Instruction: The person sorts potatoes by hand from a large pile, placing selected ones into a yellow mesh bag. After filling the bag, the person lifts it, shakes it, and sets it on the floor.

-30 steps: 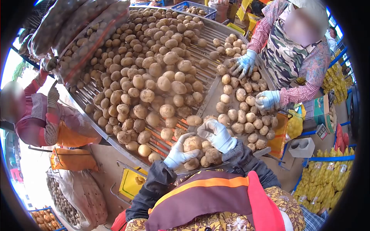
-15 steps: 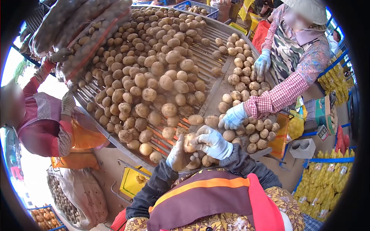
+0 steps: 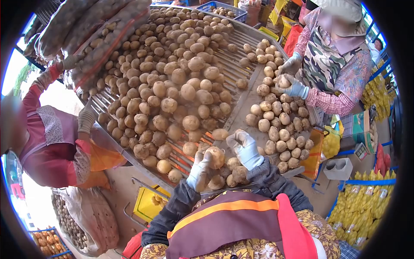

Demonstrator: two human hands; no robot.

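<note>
My left hand [image 3: 199, 172], in a pale glove, is closed around a potato [image 3: 215, 157] at the near edge of the sorting table. A short way to the right is my right hand [image 3: 245, 150], gloved too. Its fingers are loosely bent and apart from that potato, with nothing visible in them. Several potatoes [image 3: 239, 174] lie between my wrists. Just beyond my hands one potato [image 3: 220, 134] rests by the end of the slats.
A large heap of potatoes [image 3: 146, 86] covers the slatted table [image 3: 230, 56]. At right, a co-worker's gloved hands [image 3: 295, 86] hold a potato above a smaller pile [image 3: 284, 138]. Another person's gloved hand [image 3: 86, 118] is at the left edge, near filled mesh sacks [image 3: 101, 54].
My right hand has come off the potato and shifted right and slightly up. My left hand keeps the potato. The co-worker's hands at right have drawn back and together around a potato.
</note>
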